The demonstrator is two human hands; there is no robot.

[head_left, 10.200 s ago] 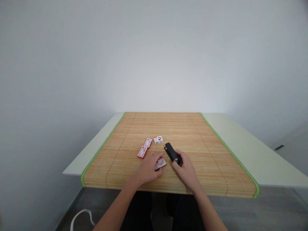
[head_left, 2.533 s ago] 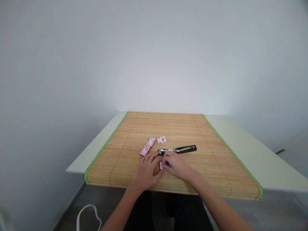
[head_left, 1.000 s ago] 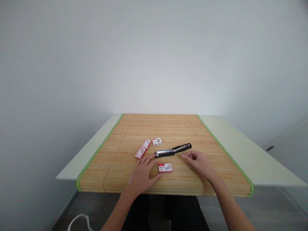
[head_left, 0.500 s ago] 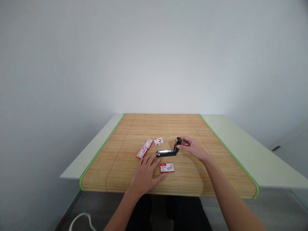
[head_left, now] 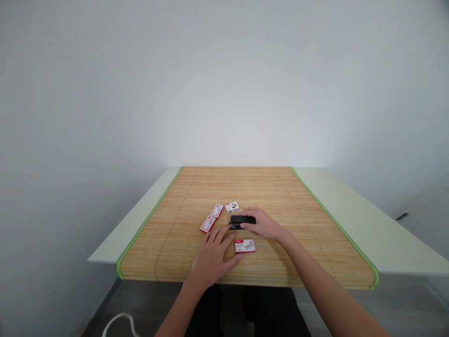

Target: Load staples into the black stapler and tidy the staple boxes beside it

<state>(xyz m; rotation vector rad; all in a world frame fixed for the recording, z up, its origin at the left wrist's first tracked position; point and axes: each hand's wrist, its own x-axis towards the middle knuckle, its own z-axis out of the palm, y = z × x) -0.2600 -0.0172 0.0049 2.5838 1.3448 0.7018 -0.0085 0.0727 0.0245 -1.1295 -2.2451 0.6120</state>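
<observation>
A black stapler (head_left: 242, 219) lies on the bamboo mat with its top arm folded down over the base. My right hand (head_left: 260, 223) grips its right end, fingers behind and thumb in front, hiding that part. Flat on the mat, my left hand (head_left: 214, 255) has its fingers spread, the fingertips by the stapler's front end; whether they touch it I cannot tell. Between the thumb and fingers of that hand, just to their right, lies a red and white staple box (head_left: 245, 246).
Two red and white boxes, one nearer (head_left: 208, 223) and one farther (head_left: 217, 211), lie end to end left of the stapler. A small white box (head_left: 232, 208) stands behind it. The green-edged bamboo mat (head_left: 280, 187) covers the middle of a white table (head_left: 368, 224) against the wall.
The stapler's raised top arm has swung down to the left onto its base, covering the metal staple channel. My right hand moved left and down with it; my left hand stayed nearly still.
</observation>
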